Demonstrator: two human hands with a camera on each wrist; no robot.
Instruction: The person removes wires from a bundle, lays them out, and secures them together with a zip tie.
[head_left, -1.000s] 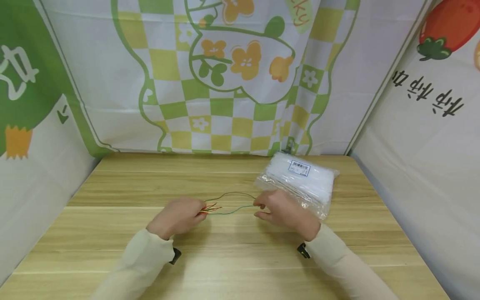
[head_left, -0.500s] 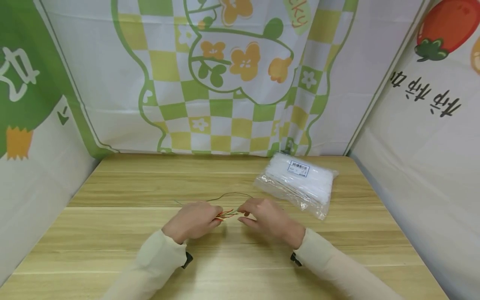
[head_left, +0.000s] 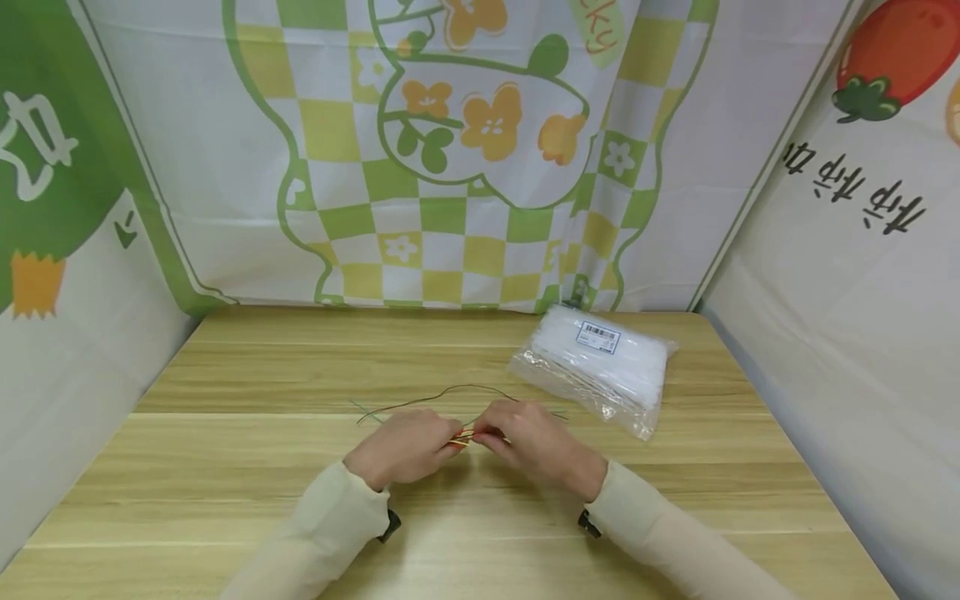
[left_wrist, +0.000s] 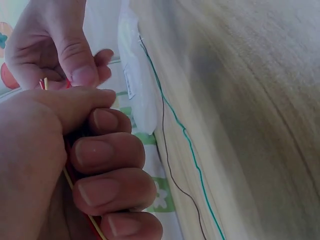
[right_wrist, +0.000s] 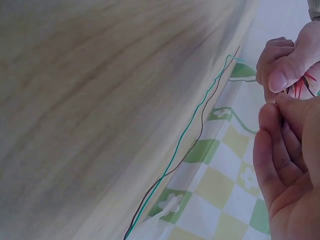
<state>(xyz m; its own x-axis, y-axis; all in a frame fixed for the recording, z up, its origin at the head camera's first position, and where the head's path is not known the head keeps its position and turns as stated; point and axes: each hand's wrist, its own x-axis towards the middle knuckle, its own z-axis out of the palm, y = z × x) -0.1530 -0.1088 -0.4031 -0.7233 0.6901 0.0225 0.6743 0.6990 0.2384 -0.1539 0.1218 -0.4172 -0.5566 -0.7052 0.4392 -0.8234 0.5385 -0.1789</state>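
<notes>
Wire bundle (head_left: 462,441), with red, yellow and dark strands, lies between the two hands, its long axis running roughly from the left hand (head_left: 405,444) toward the right hand (head_left: 536,442). The left hand is nearer to its main length, with fingers curled around it; the right hand pinches at the projecting ends, though which strand is between its fingertips I cannot tell surely. Just beyond both hands, a green wire (left_wrist: 185,132) and a dark wire (head_left: 471,385) stretch sideways on the wooden table (head_left: 480,533). Farther beyond the right hand rests a plastic bag (head_left: 607,358); behind everything hangs a checked cloth (head_left: 442,217).
</notes>
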